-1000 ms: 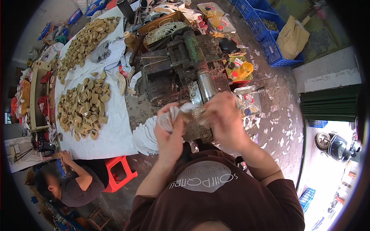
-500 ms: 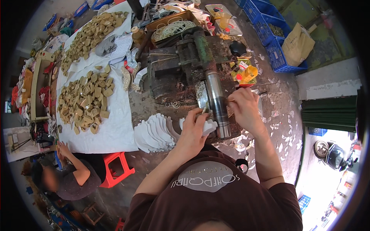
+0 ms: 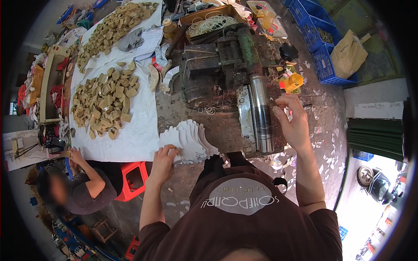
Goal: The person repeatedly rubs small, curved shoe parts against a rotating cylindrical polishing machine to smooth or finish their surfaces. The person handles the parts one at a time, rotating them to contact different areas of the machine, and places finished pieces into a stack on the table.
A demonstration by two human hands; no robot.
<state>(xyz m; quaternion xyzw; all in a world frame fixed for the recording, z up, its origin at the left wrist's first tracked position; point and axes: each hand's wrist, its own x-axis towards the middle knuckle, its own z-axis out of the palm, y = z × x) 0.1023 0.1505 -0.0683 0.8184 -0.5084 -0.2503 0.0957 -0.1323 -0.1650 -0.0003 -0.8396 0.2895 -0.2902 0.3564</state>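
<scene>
My left hand [image 3: 164, 162] is at the near left end of a fanned stack of white curved pieces [image 3: 192, 138], its fingers bent round the edge of one. My right hand [image 3: 294, 121] is raised just right of a shiny metal roller [image 3: 262, 111], thumb and fingers curled together; anything inside them is hidden. The roller is fixed to a worn, greasy machine [image 3: 202, 71], and a toothed metal strip [image 3: 245, 115] lies along its left side. Several thin rings [image 3: 207, 111] lie on the bench left of the strip.
Heaps of tan blocks [image 3: 104, 102] cover a white sheet [image 3: 146, 117] on the left. Another person [image 3: 85, 182] sits by a red stool [image 3: 133, 180] at lower left. A box of pale cord [image 3: 212, 27] is behind the machine. Blue crates [image 3: 324, 65] stand far right.
My left hand has moved from beside the roller, leftward to the end of the white stack. My right hand has drawn slightly away from the roller. The view has shifted a little.
</scene>
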